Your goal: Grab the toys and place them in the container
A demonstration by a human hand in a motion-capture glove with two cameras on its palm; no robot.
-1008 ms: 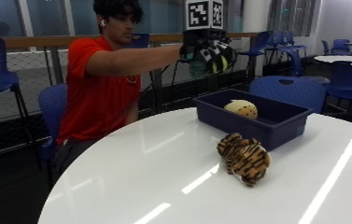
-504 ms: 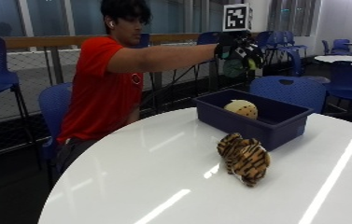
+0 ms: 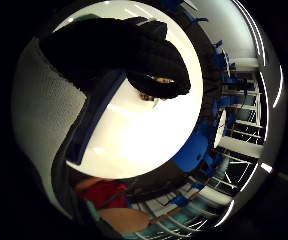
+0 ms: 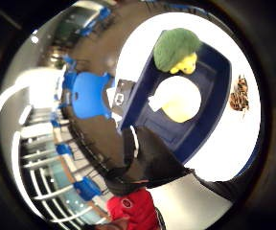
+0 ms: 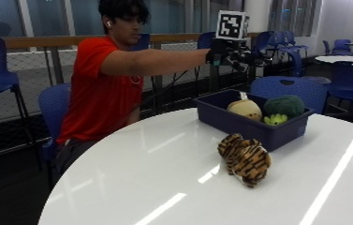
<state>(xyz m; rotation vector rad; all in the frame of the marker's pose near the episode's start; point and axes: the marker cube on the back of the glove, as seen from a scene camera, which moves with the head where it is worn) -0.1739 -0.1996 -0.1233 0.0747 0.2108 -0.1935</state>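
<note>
Below the released, empty right hand (image 5: 233, 52), a green toy (image 5: 283, 106) lies in the blue container (image 5: 251, 126); a tiger toy (image 5: 245, 158) lies beside it.

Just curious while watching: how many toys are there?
3: a cream toy and a green toy in the blue container, a striped tiger on the table. Others may be hidden.

The container (image 5: 251, 125) sat on the surface (image 5: 164, 187) with two toys inside, round toy (image 5: 245, 109) beside leafy toy (image 5: 283, 107); the tiger toy (image 5: 245, 158) lay just before it
</note>
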